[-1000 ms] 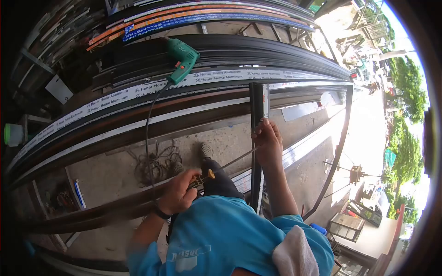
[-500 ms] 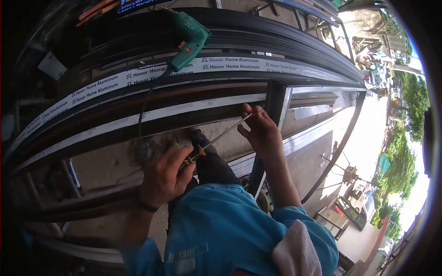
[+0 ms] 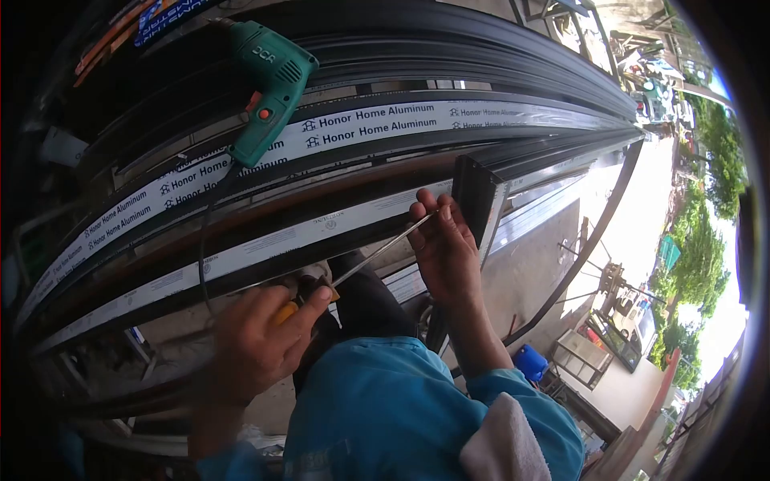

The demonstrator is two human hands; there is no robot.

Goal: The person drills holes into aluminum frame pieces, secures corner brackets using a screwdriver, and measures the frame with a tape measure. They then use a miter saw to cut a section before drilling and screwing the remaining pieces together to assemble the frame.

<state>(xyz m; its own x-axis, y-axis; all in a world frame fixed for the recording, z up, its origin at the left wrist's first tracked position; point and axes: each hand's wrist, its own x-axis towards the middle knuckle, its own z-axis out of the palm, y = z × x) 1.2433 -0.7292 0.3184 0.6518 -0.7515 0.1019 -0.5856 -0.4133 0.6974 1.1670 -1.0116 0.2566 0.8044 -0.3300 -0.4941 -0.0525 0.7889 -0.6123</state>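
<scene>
My left hand (image 3: 261, 337) is wrapped around the yellow-and-dark handle of a screwdriver (image 3: 373, 263), whose long metal shaft slants up to the right. At the far end of that shaft, my right hand (image 3: 449, 252) pinches the tip between thumb and fingers, its palm partly turned to me. Whether some small piece sits at the tip is too small to tell. Just beyond my right fingers stands the end of a dark aluminum profile (image 3: 477, 196). A green power drill (image 3: 277, 84) rests on the stacked profiles, upper left of both hands, its cord hanging down past my left hand.
Long black aluminum profiles (image 3: 449, 48) lie across the view, some under white printed film (image 3: 369, 120). A curved-looking dark frame bar (image 3: 585, 240) runs down the right. A blue object (image 3: 530, 362) and sunlit yard lie further right. A white towel (image 3: 509, 445) hangs on my shoulder.
My view has shifted, so the drill and profiles appear lower and further left. My left hand has moved slightly down and left, turning the handle; my right fingers stay at the screwdriver tip.
</scene>
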